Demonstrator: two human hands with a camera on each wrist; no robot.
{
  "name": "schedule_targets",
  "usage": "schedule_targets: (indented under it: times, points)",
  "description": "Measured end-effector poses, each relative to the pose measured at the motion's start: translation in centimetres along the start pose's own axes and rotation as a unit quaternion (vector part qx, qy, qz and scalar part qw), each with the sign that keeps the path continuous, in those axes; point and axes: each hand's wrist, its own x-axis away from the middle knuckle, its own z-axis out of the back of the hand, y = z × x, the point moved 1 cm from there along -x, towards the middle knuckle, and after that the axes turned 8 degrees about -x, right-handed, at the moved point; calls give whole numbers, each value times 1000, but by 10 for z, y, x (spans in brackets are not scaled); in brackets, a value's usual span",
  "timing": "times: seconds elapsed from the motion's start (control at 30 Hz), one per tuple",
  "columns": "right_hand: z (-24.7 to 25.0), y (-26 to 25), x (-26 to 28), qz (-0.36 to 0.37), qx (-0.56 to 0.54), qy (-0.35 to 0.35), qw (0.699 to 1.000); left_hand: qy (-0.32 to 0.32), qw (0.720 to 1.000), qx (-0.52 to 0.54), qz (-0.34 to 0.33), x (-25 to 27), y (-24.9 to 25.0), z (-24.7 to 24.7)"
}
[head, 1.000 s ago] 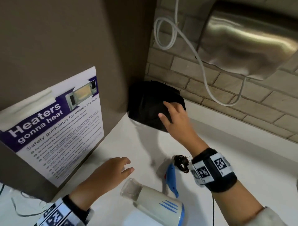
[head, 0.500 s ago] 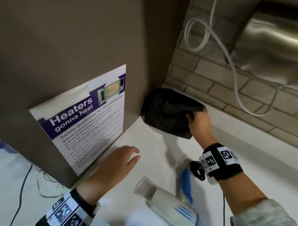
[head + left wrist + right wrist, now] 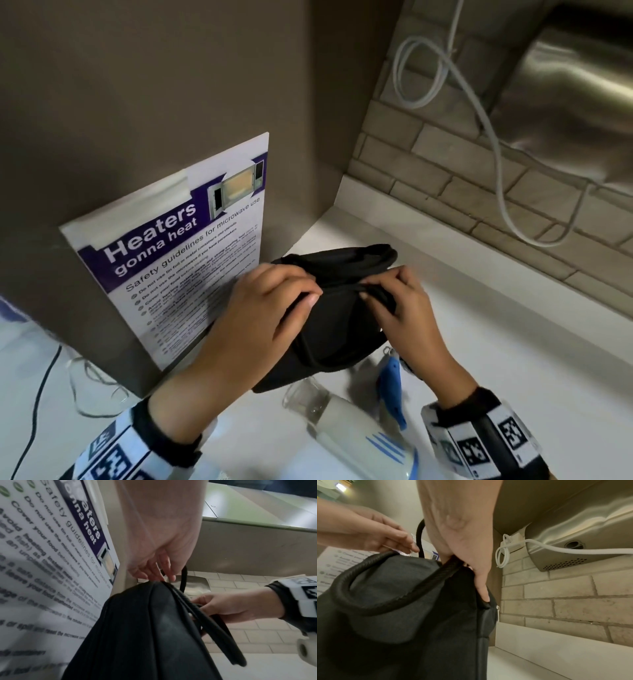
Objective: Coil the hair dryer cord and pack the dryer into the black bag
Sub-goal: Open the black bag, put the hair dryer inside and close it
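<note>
Above a white counter [image 3: 496, 342], two hands hold a black bag [image 3: 335, 329] up off the surface, beside a microwave safety poster [image 3: 178, 253]. Left hand [image 3: 263, 308] pinches the bag's top edge with curled fingers; right hand [image 3: 400, 308] grips the opposite rim the same way. Just below the bag, a white and blue hair dryer [image 3: 356, 438] lies on the counter, outside the bag.

The right hand [image 3: 462, 536] and left hand [image 3: 373, 534] pinch the black bag [image 3: 406, 608] at its corded rim.
</note>
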Motion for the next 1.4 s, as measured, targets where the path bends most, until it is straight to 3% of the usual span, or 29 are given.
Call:
schedule_targets:
  times: [0.17, 0.27, 0.37, 0.43, 0.53, 0.57, 0.7, 0.8, 0.93, 1.1, 1.17, 1.27, 1.33, 1.4]
  points:
    - [-13, -8, 5, 27, -80, -20, 996, 26, 999, -13, 31, -3, -18, 8]
    - [-18, -8, 9, 6, -141, -104, 985, -10, 998, -27, 48, -1, -29, 4]
    - [-14, -9, 11, -67, -229, -165, 957, -16, 996, -2, 89, 4, -34, -1]
    - [-11, -5, 5, -149, -296, -111, 937, -11, 994, 7, 108, 6, -35, -2]
    - [-16, 15, -6, -267, -223, -63, 936, 19, 991, 20, 132, 7, -36, -3]
    - [-18, 24, -9, -300, -224, -83, 924, 36, 989, 24, 142, 8, -37, -4]
    - [-29, 45, -19, -415, -392, -105, 814, 82, 979, 22, 186, 14, -35, -7]
    - [-38, 47, -26, -432, -426, -68, 792, 68, 973, 32, 219, 17, -38, -6]
    - [-39, 50, -36, -414, -447, 10, 793, 29, 977, 38, 207, 16, -40, -2]
    - [-27, 55, -40, -430, -418, -16, 800, 9, 977, 55, 207, 16, -42, 0]
    - [-21, 51, -41, -393, -364, -9, 844, -4, 978, 59, 199, 16, -43, 0]
    - [-17, 33, -43, -260, -131, 25, 956, -25, 980, 57, 189, 16, -43, 0]
    - [-21, 9, -41, -171, -11, 13, 985, -29, 981, 55, 185, 16, -42, 0]
    - [-27, -14, -37, -131, -24, -8, 991, -28, 981, 54, 183, 17, -41, 0]
